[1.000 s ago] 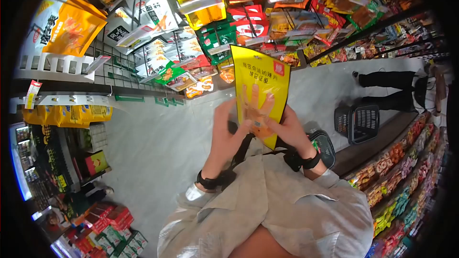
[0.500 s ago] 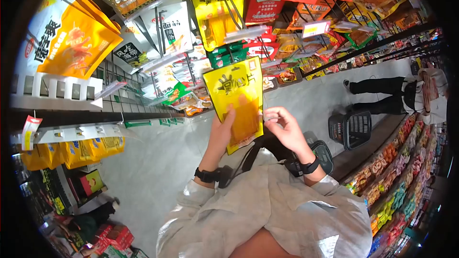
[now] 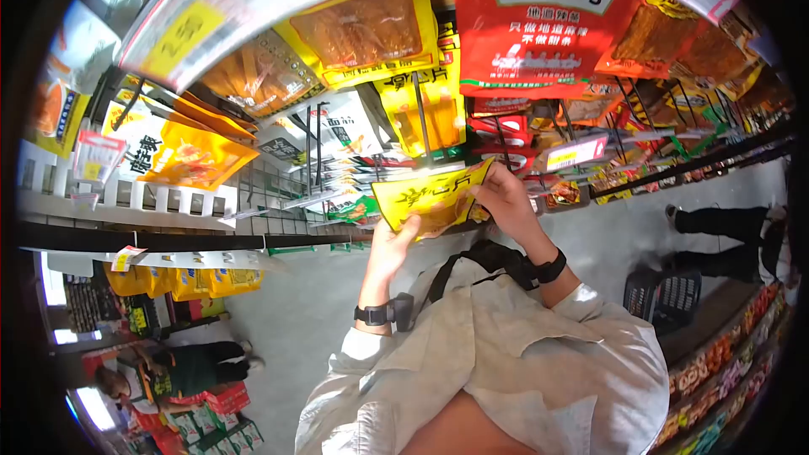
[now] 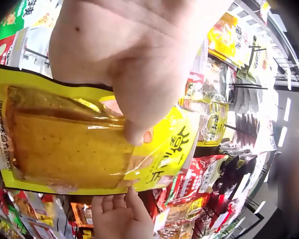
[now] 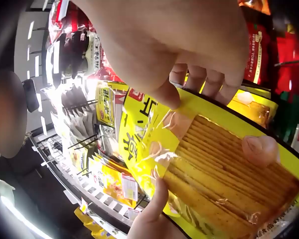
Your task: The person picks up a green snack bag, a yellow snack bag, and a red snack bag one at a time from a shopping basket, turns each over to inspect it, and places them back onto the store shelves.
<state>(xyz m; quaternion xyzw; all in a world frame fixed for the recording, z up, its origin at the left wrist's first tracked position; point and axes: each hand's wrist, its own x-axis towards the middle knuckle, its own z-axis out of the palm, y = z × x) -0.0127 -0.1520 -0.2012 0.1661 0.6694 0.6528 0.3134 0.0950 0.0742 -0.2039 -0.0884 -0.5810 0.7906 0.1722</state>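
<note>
A flat yellow snack bag (image 3: 434, 202) is stretched between both hands, tilted in front of the hanging rack. Brown flat slices show through the clear window of the snack bag (image 4: 70, 144) in the left wrist view. My left hand (image 3: 389, 248) grips the near-left edge, its thumb on the printed front. The right hand (image 3: 510, 206) pinches the top right corner. In the right wrist view, fingers of the right hand (image 5: 189, 45) curl behind the bag's dark edge. Similar yellow bags (image 3: 421, 114) hang on a hook just beyond.
Large price tags (image 3: 253, 13) and a red snack bag (image 3: 535, 25) jut in close overhead. Hooks with orange-and-white bags (image 3: 190, 147) are at the left. A dark shopping basket (image 3: 661, 295) and another person's legs (image 3: 720, 236) are at the right, a person (image 3: 181, 371) lower left.
The bag was turned from its back to its front, then tilted flatter. My right hand, off the edge half a second ago, now pinches a corner. The rack looks nearer.
</note>
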